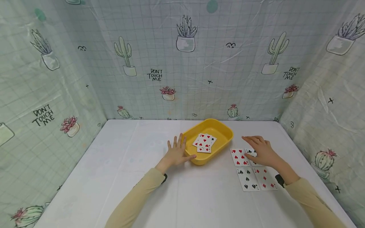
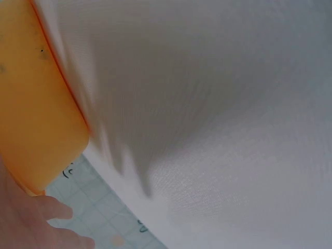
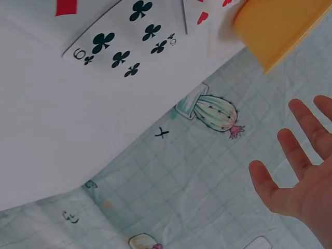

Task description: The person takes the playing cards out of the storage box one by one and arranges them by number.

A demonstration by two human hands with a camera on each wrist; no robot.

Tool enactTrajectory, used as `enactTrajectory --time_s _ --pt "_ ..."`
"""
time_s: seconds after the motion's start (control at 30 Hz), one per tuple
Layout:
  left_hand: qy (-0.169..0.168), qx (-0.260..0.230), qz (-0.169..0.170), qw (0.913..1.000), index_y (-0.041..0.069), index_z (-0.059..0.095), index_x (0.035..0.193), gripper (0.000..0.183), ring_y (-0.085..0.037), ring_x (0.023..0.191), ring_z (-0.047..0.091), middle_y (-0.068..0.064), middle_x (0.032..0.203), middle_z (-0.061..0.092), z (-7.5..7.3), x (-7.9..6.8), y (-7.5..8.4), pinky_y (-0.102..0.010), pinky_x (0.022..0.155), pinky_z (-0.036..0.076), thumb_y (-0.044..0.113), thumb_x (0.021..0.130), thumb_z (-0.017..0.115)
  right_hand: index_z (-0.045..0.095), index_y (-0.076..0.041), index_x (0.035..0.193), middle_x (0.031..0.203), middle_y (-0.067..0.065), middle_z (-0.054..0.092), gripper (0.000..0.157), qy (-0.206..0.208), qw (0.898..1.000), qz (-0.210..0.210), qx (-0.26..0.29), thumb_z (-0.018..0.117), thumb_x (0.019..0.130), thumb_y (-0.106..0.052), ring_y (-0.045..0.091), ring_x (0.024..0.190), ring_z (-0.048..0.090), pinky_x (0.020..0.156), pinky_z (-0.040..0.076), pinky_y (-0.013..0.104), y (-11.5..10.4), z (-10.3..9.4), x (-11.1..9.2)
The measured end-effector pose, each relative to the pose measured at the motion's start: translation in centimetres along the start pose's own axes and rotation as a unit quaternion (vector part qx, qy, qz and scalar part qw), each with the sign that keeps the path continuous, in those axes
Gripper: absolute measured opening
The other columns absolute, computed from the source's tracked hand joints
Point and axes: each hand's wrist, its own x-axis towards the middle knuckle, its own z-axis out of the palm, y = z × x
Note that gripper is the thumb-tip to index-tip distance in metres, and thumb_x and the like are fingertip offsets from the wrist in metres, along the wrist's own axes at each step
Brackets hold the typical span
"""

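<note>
A yellow plastic tray (image 1: pixel 222 134) stands on the table, holding a small overlapping pile of playing cards (image 1: pixel 204 141) with a hearts card on top. My left hand (image 1: pixel 176 154) is at the tray's left side, fingers spread and thumb by its near end; the left wrist view has this hand (image 2: pixel 26 223) beside the tray wall (image 2: pixel 41 98). To the right, face up, lie a hearts card (image 1: pixel 237 156), a clubs card (image 3: pixel 127 44), a spades card (image 1: pixel 247 179) and a diamonds card (image 1: pixel 265 179). My right hand (image 1: pixel 262 152) hovers over the clubs card, holding nothing, its fingers extended.
A white cloth covers the table (image 1: pixel 137 158). Patterned fabric (image 1: pixel 205 63) with cactus drawings hangs behind the table and along both sides. Dark bands circle both wrists, the right one (image 1: pixel 279 180) close to the diamonds card.
</note>
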Motion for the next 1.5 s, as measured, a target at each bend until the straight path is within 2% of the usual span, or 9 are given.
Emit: enactTrajectory --time_s 0.17,0.43,0.73,1.03,1.27,1.5 --pt "0.0 0.012 -0.002 0.9999 0.007 0.0 0.144 0.1 -0.044 0.136 0.001 -0.016 0.15 -0.008 0.0 0.0 0.0 -0.065 0.102 0.005 0.074 0.077 0.032 0.04 -0.007 0.132 0.128 0.016 0.046 0.063 0.006 1.0 0.003 0.005 0.065 0.078 -0.027 0.034 0.115 0.034 0.086 0.027 0.059 -0.9 0.3 1.6" --pt "-0.004 0.002 0.002 1.0 0.006 0.0 0.144 0.1 -0.044 0.135 -0.001 -0.016 0.15 -0.008 -0.1 0.0 0.1 -0.065 0.102 0.004 0.074 0.078 0.034 0.041 -0.007 0.132 0.128 0.015 0.047 0.062 0.004 1.0 0.013 0.011 0.064 0.079 -0.032 0.033 0.115 0.035 0.09 0.027 0.059 -2.2 1.0 3.8" --pt "-0.001 0.008 0.001 1.0 0.006 0.001 0.144 0.1 -0.044 0.135 0.001 -0.017 0.15 -0.006 -0.1 0.0 0.0 -0.065 0.102 0.005 0.074 0.077 0.033 0.043 -0.005 0.131 0.126 0.017 0.049 0.06 0.019 1.0 0.006 0.012 0.064 0.079 -0.027 0.033 0.112 0.037 0.088 0.03 0.058 -3.6 2.0 5.7" --pt "-0.005 0.007 -0.001 1.0 0.006 -0.001 0.144 0.102 -0.044 0.135 0.001 -0.016 0.15 -0.008 -0.2 -0.1 0.0 -0.065 0.102 0.005 0.077 0.076 0.03 0.042 -0.01 0.132 0.129 0.014 0.047 0.059 -0.006 0.999 0.02 0.028 0.06 0.082 -0.035 0.032 0.114 0.037 0.088 0.029 0.055 -4.8 3.2 7.6" --pt "-0.002 0.012 0.001 0.9999 0.007 0.001 0.144 0.101 -0.045 0.135 0.003 -0.016 0.15 -0.008 -0.2 0.0 0.1 -0.065 0.102 0.008 0.076 0.076 0.03 0.043 -0.009 0.131 0.127 0.015 0.049 0.06 -0.007 1.0 0.022 0.016 0.059 0.081 -0.038 0.034 0.114 0.039 0.088 0.031 0.057 -5.5 4.1 9.0" --pt "-0.008 0.008 -0.003 0.9999 0.007 0.0 0.144 0.1 -0.044 0.135 -0.001 -0.016 0.15 -0.009 -0.2 0.0 0.1 -0.065 0.102 0.004 0.074 0.078 0.033 0.042 -0.01 0.132 0.128 0.017 0.047 0.065 -0.038 0.999 0.039 -0.002 0.059 0.079 -0.043 0.039 0.118 0.037 0.091 0.027 0.061 -5.8 5.4 10.2"
